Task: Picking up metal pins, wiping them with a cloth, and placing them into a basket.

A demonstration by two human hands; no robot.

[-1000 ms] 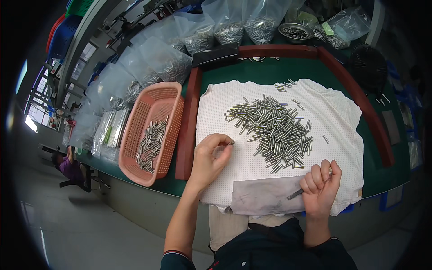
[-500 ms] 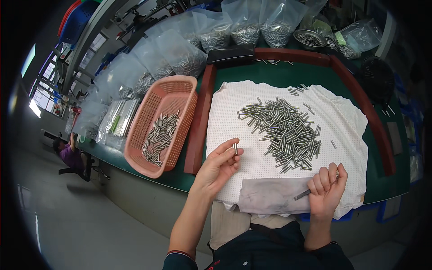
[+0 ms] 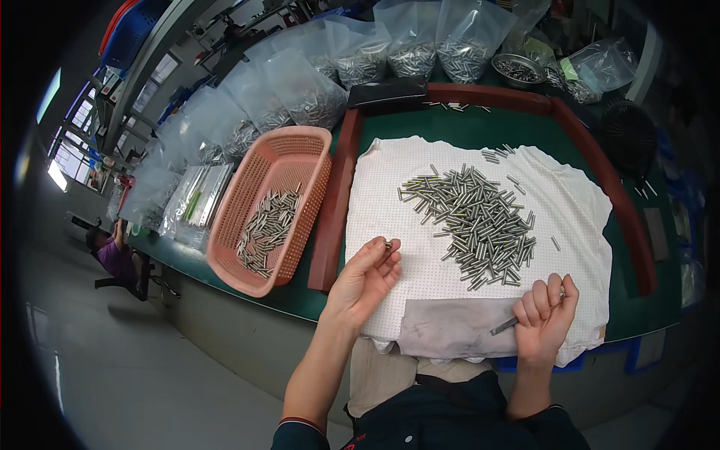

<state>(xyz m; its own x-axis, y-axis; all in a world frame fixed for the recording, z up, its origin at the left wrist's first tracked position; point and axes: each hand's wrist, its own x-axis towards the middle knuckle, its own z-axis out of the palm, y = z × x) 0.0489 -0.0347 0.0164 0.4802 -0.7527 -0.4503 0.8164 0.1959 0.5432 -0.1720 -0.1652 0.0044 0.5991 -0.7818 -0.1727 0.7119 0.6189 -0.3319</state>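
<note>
Between the thumb and fingers of my left hand (image 3: 363, 283) is a small metal pin (image 3: 388, 244), seen mostly end-on. My right hand (image 3: 543, 321) is closed around a thin dark grey bar-like tool (image 3: 505, 326), whose tip sticks out to the left; its exact kind is not clear. In front of my hands a heap of shiny metal pins (image 3: 480, 225) lies on a white dotted cloth (image 3: 379, 180). A folded, stained grey cloth (image 3: 450, 328) lies at the near edge, beside my right hand.
Left of the cloth stands a pink perforated basket (image 3: 223, 251) with pins inside. Reddish-brown wooden bars (image 3: 335, 217) frame the work area on the green table (image 3: 409, 124). Clear bags of metal pieces (image 3: 463, 56) line the back, near a metal bowl (image 3: 519, 69). A seated person (image 3: 120, 259) is far left.
The pin in my left hand has tipped from nearly upright to pointing more toward the camera, and the fingertips have shifted slightly nearer. My right hand stays almost still.
</note>
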